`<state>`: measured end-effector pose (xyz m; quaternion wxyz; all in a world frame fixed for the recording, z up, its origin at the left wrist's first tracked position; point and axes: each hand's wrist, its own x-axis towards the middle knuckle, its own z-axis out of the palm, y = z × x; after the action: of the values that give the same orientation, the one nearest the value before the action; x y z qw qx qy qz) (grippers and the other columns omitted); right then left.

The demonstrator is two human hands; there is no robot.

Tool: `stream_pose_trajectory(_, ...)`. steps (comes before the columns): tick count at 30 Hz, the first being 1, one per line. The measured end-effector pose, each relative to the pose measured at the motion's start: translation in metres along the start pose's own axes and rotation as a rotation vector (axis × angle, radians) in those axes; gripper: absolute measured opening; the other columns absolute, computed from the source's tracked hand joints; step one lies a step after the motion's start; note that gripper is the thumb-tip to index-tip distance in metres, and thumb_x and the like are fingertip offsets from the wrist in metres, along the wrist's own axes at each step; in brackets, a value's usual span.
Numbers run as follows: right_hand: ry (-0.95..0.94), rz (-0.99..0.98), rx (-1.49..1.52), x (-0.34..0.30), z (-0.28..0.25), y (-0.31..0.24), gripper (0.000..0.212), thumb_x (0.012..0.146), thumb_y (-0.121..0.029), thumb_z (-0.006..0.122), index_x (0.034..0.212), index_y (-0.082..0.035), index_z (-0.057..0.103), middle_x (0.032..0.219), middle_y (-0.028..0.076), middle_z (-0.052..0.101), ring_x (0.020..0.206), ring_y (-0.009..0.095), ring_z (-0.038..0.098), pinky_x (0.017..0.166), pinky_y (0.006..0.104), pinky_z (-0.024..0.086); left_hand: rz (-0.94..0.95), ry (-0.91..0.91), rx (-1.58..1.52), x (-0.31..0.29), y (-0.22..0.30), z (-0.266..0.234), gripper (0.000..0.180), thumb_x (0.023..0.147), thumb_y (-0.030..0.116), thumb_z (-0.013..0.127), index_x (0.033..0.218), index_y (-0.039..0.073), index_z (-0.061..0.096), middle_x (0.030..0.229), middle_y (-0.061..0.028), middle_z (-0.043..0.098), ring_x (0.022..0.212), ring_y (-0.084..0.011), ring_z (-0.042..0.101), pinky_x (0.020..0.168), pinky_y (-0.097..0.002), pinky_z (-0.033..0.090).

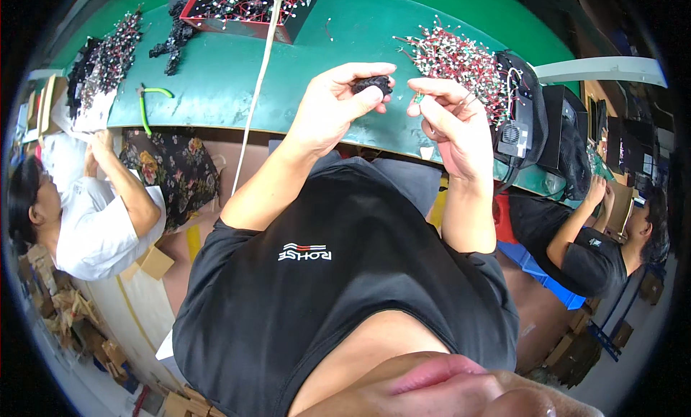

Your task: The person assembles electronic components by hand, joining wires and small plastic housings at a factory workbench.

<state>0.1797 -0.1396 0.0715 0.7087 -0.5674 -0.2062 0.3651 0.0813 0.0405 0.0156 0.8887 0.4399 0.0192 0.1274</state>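
Above the table's near edge, my left hand is closed on a small black lumpy part, its thumb lying across the front. Just to the right, my right hand pinches a tiny green and gold-coloured piece between thumb and fingertips. It looks like a small circuit board, but is too small to make out fully. A short gap separates the two hands, and the held parts do not touch. Beyond my right hand lies a heap of red and black wires with white ends.
Green-handled cutters lie on the green table at the left. A red-rimmed box of wired parts stands at the back. A pale cord hangs left of me. Co-workers sit at the left and right.
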Motion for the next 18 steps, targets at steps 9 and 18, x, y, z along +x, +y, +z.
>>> stream_pose_trajectory(9, 0.106, -0.256, -0.367, -0.006, 0.026, 0.005, 0.037, 0.086, -0.001, 0.070, 0.122, -0.002, 0.062, 0.083, -0.001, 0.067, 0.076, 0.008, 0.063, 0.068, 0.0235, 0.050, 0.040, -0.025, 0.080, -0.011, 0.003, -0.003, 0.036, 0.091, 0.000, 0.067, 0.126, -0.003, 0.062, 0.116, -0.0130, 0.065, 0.089, -0.0136, 0.065, 0.078, -0.0267, 0.056)
stream_pose_trajectory(18, 0.147, -0.847, -1.337, 0.002, 0.023, -0.003, 0.038, 0.080, -0.006, 0.073, 0.117, -0.013, 0.070, 0.076, 0.003, 0.065, 0.059, 0.019, 0.054, 0.053, 0.0305, 0.047, -0.041, 0.057, 0.161, -0.014, 0.012, 0.000, 0.029, 0.091, 0.007, 0.072, 0.119, 0.000, 0.068, 0.089, -0.0055, 0.068, 0.073, -0.0089, 0.063, 0.067, -0.0224, 0.054)
